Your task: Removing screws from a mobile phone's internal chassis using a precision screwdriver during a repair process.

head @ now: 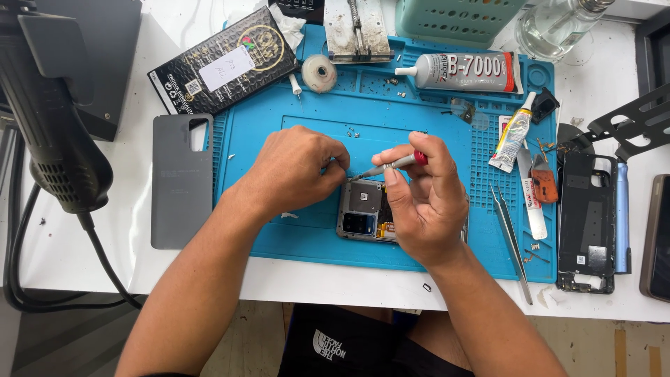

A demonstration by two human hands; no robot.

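On ridged blue mat (pixel 293 237): right hand (pixel 422 202) pinching slim metal screwdriver (pixel 391 165).

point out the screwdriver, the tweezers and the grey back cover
screwdriver (pixel 394 165): head view, on its silver shaft between the right hand's fingers
tweezers (pixel 513 241): head view, midway along the metal arms on the blue mat
grey back cover (pixel 181 185): head view, middle of its flat panel

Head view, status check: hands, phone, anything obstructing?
Right hand holds screwdriver, tip at opened phone. Left hand steadies phone's top edge. Tweezers lie clear, right of the phone.
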